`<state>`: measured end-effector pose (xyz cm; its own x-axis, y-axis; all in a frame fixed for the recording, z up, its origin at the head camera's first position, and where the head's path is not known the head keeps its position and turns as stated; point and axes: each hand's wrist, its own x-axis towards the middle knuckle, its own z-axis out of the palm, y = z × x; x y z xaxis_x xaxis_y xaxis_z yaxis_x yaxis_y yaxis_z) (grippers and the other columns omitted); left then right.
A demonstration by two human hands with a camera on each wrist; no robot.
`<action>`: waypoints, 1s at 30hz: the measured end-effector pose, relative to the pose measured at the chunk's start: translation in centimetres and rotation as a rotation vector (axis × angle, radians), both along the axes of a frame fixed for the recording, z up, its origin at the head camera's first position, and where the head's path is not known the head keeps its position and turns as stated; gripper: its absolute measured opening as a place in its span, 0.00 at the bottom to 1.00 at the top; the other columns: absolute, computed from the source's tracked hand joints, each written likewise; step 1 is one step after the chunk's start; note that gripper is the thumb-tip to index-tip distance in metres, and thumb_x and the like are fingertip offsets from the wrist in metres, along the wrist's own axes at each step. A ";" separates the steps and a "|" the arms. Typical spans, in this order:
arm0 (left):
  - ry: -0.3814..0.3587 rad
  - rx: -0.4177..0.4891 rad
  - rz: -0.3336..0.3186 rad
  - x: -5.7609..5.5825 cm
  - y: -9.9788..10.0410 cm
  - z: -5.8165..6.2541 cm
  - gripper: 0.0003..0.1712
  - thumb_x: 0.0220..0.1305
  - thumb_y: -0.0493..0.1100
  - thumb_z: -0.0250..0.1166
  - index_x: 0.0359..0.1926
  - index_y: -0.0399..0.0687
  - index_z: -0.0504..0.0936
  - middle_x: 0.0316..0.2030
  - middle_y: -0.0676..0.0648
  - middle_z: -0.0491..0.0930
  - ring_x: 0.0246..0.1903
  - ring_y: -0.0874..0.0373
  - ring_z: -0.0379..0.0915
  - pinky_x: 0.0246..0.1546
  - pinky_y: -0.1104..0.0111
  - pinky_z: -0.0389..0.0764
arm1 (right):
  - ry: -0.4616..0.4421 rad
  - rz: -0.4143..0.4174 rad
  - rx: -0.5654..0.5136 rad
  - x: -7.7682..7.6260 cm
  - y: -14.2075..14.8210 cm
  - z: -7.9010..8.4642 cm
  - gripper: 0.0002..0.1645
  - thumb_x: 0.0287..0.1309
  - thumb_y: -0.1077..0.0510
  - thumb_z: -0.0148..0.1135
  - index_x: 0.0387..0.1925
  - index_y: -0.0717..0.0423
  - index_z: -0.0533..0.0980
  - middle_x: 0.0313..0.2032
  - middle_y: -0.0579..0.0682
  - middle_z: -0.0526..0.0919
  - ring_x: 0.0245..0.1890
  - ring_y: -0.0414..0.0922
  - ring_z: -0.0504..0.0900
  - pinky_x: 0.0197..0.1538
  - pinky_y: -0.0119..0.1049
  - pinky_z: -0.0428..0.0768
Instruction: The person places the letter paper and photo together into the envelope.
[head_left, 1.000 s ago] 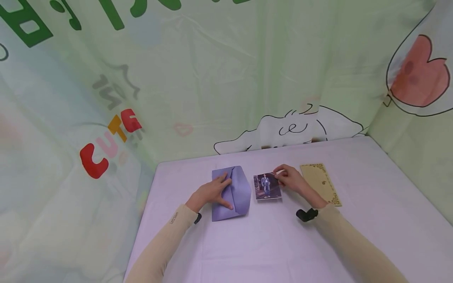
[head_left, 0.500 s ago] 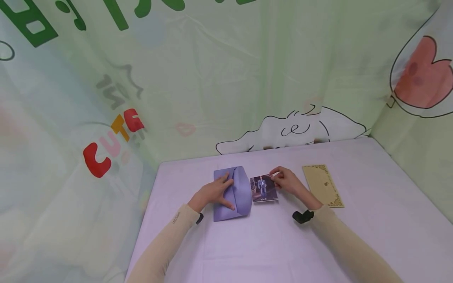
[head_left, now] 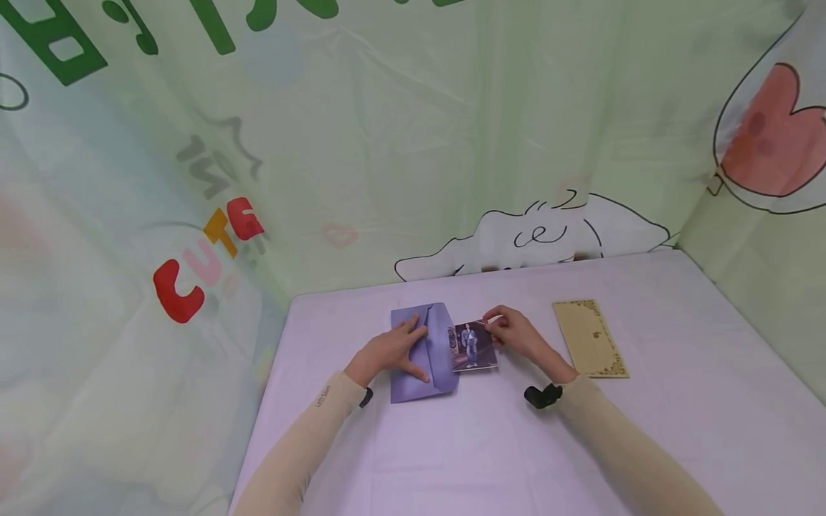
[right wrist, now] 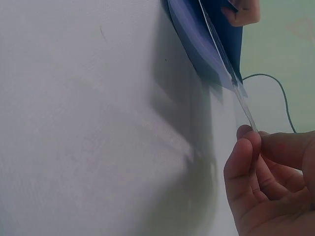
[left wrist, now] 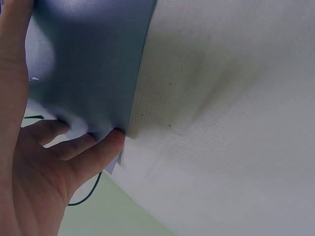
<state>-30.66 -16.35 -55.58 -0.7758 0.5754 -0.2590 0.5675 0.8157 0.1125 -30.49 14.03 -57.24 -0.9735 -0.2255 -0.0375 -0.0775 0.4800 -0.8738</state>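
Observation:
A purple envelope (head_left: 442,358) lies on the table with its flap opened out to the right. My left hand (head_left: 390,352) rests on it, fingers and thumb spread; in the left wrist view the fingertips touch the envelope (left wrist: 93,64). My right hand (head_left: 515,333) pinches the upper right corner of a photo (head_left: 474,351) of a standing figure. The photo's left edge overlaps the flap in the head view. Seen edge-on from the right wrist, the photo (right wrist: 227,66) is held between thumb and fingers (right wrist: 241,162), and its far end reaches over the envelope (right wrist: 189,46).
A tan card (head_left: 589,337) with an ornate border lies to the right, beyond my right wrist. A pale lilac cloth covers the table (head_left: 452,459). Printed curtains (head_left: 400,158) stand along the back and sides.
My right hand has moved left with the photo, bringing it from beside the envelope to over the flap. My left hand has stayed in place on the envelope.

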 end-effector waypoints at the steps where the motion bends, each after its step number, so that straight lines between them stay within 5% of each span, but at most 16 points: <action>1: 0.001 -0.001 0.001 0.0 0.0 0.0 0.56 0.42 0.79 0.70 0.66 0.58 0.63 0.79 0.36 0.47 0.74 0.35 0.55 0.59 0.47 0.77 | 0.000 0.002 0.000 0.0 -0.1 0.0 0.15 0.68 0.65 0.58 0.53 0.69 0.73 0.29 0.61 0.83 0.24 0.43 0.77 0.28 0.35 0.76; 30: -0.005 -0.001 0.019 -0.1 0.0 -0.2 0.56 0.41 0.79 0.71 0.66 0.61 0.63 0.79 0.38 0.47 0.75 0.37 0.55 0.59 0.48 0.78 | 0.001 0.051 -0.035 -0.2 -3.3 -0.2 0.14 0.66 0.66 0.59 0.51 0.69 0.73 0.30 0.65 0.84 0.23 0.45 0.78 0.28 0.34 0.76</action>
